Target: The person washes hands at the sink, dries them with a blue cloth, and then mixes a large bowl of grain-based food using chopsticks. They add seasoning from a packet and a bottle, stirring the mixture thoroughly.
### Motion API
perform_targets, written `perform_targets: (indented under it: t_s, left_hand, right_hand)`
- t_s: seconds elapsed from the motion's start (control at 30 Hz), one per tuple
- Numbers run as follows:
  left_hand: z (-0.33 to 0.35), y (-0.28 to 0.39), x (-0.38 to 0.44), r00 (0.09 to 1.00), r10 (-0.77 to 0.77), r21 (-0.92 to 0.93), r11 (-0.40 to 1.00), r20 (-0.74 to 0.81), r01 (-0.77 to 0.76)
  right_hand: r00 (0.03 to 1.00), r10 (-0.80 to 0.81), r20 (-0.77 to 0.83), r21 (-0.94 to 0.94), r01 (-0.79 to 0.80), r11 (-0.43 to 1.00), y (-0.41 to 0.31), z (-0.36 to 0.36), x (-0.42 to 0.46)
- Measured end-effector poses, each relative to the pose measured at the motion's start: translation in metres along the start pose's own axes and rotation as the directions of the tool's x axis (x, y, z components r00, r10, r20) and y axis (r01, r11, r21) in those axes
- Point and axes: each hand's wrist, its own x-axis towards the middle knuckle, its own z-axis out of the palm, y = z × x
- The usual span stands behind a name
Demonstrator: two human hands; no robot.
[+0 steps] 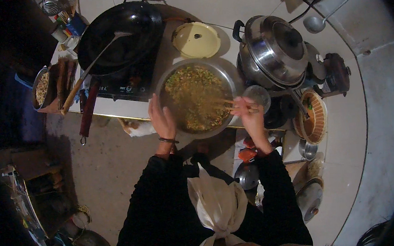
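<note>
A wide metal basin (229,74) stands at the counter's front edge, holding a chopped mixture (195,96) of green and orange-brown bits. My left hand (162,116) rests against the basin's left side, fingers extended and holding nothing. Wooden chopsticks (228,105) are gripped in my right hand (248,109) over the right side of the basin, their tips reaching the mixture. The right hand is slightly blurred. A clear glass bowl (259,97) sits just beyond that hand, and a cream enamel lid (197,40) lies behind the basin.
Left, a black wok (121,39) with a long-handled spatula (90,67) sits on an induction cooker (124,88). A knife with a dark red handle (89,112) overhangs the edge. Right stand a lidded steel pot (274,52) and a basket (313,116). A white-and-orange cat (139,127) is below the counter.
</note>
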Motion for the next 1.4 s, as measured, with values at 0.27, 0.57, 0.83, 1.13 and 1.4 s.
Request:
perform_targets:
  t_s: [0.27,0.57,0.83,1.13,1.4]
  left_hand:
    - [0.007,0.004,0.004,1.000,-0.006,-0.075,0.997,-0.023,0.004]
    - [0.008,0.000,0.003,1.000,0.013,-0.028,1.000,-0.021,-0.013]
    - [0.008,0.000,0.004,0.998,0.042,-0.092,0.995,-0.046,-0.046]
    - [0.007,-0.001,0.005,0.999,0.028,-0.078,0.996,-0.045,-0.032]
    - [0.007,0.001,0.002,0.996,0.061,0.010,0.998,-0.066,-0.061]
  right_hand:
    - [0.939,0.340,-0.063,0.176,-0.324,0.929,0.061,0.018,-0.023]
    - [0.945,0.262,-0.194,0.341,-0.186,0.922,0.042,0.031,0.005]
    - [0.987,0.025,-0.161,0.015,-0.023,1.000,-0.025,0.008,0.028]
    - [0.978,0.191,-0.081,0.077,-0.184,0.980,0.064,0.026,0.077]
    - [0.939,0.318,0.131,0.066,-0.328,0.942,0.043,0.004,0.044]
